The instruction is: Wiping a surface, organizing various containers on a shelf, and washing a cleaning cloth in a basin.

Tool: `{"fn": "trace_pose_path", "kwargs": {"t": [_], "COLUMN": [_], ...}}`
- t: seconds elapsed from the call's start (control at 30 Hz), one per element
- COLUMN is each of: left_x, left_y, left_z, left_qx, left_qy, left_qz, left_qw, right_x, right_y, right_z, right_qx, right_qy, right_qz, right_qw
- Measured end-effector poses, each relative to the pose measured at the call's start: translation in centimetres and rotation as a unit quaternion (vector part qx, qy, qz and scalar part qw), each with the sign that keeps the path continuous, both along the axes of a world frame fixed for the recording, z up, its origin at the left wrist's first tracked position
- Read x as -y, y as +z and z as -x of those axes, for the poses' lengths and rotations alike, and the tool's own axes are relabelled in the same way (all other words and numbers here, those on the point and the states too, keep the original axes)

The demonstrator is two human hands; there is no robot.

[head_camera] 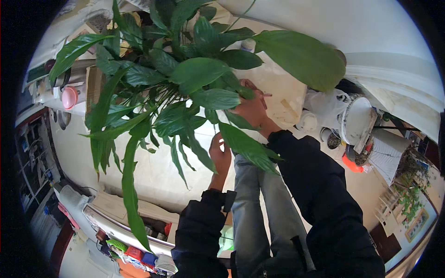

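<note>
A large leafy potted plant fills the upper left and middle of the head view; its pot is hidden by the leaves. Among the leaves at its right side is my right hand, its fingers bent around a thin reddish-brown handle or stick whose tip shows between them; I cannot tell exactly what it is. Lower down, my left hand is raised beneath the leaves, with thumb and fingertip close together by a thin stem or leaf edge. Whether it pinches anything is unclear. One long broad leaf hangs between my two forearms.
To the right stand a whitish bucket, a plastic bag and small pots. A pink round object lies at the left. An open-topped cabinet or appliance and colourful baskets are at the lower left. A wall curves along the upper right.
</note>
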State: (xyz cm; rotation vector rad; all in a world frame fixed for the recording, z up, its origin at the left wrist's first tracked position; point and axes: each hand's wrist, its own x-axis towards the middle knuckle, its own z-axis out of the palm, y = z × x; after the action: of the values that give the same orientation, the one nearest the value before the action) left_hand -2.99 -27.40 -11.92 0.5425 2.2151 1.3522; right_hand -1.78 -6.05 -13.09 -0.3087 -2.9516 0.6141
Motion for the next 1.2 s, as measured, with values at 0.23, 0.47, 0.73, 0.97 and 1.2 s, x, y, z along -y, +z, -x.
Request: {"fn": "trace_pose_path", "kwargs": {"t": [0.23,0.47,0.73,0.97,1.2], "left_x": [-1.2,-1.3,-1.6,-1.4,-2.2], "left_y": [1.6,2.7,1.6,1.0,1.7], "left_z": [0.1,-0.5,-1.2,-1.6,-2.2], "left_qx": [0.023,0.094,0.046,0.091,0.052], "left_qy": [-0.020,-0.056,-0.051,-0.045,0.071], "left_qz": [-0.003,0.033,-0.022,0.033,-0.055], "left_qw": [1.000,0.993,0.997,0.994,0.995], "right_x": [-0.7,-3.9,-7.7,-12.5,-21.3], "right_y": [0.9,1.4,3.0,4.6,2.5], "right_z": [-2.7,-7.5,-13.2,-14.8,-11.8], "right_qx": [0.002,0.034,0.086,0.143,0.020], "right_qy": [0.044,0.092,0.062,0.094,-0.130], "right_qz": [-0.050,0.015,-0.022,0.033,0.012], "right_qw": [0.998,0.995,0.994,0.985,0.991]}}
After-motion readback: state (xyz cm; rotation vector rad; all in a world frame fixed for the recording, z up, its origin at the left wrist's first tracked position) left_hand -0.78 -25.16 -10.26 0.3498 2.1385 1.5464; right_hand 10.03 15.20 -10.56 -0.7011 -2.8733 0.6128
